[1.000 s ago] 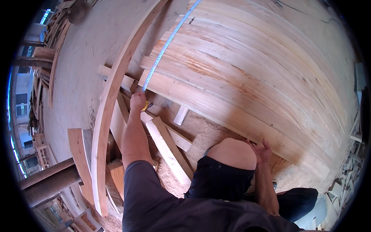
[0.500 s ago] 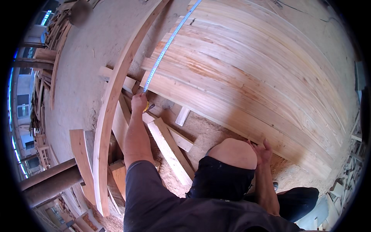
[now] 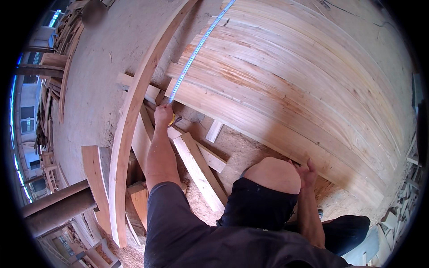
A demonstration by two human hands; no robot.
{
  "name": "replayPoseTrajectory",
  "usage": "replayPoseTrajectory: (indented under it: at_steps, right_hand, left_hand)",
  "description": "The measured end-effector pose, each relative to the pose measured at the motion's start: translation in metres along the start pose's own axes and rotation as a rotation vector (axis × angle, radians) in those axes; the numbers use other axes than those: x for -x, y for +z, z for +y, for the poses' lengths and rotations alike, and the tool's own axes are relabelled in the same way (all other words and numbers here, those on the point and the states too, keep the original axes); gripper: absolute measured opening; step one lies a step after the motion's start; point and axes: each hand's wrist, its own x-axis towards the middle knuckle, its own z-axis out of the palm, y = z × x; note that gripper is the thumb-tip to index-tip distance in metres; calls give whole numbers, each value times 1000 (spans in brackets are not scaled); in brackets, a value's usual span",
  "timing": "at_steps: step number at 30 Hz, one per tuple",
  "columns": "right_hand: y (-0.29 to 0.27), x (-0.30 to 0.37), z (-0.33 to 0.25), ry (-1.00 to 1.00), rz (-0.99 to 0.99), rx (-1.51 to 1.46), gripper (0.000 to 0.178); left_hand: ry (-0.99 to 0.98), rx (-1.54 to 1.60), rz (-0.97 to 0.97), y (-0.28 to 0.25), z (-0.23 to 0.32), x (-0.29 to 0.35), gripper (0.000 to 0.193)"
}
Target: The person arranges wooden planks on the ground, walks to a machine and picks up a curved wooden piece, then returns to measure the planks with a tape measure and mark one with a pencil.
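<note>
My left hand (image 3: pixel 163 115) is closed around a tape measure, whose yellow case (image 3: pixel 172 120) shows just below the fist. From there the pale blue tape blade (image 3: pixel 195 52) runs out across the left ends of several planks (image 3: pixel 286 85) laid side by side. My right hand (image 3: pixel 307 174) is beside my bent knee (image 3: pixel 273 174), close to the planks' near edge. Its fingers are apart, and I see nothing in it.
A long curved-looking beam (image 3: pixel 134 98) stands left of my left arm. Short timber offcuts (image 3: pixel 201 172) lie between that arm and my knee. Wood scraps (image 3: pixel 400 210) are heaped at far right, stacked lumber (image 3: pixel 67 40) at upper left. Sawdust covers the floor.
The whole view has shifted slightly. My left hand keeps hold of the tape measure across the plank ends; my right hand stays by the knee.
</note>
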Motion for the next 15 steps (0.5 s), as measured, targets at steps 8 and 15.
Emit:
replayPoseTrajectory:
  at_steps: [8, 15]
  right_hand:
    - [2, 5, 0, -9, 35, -41, 66]
    - [-19, -7, -10, 45, 7, -59, 68]
  left_hand:
    - [42, -61, 0, -2, 1, -1, 36]
    - [34, 352, -164, 2, 30, 5, 32]
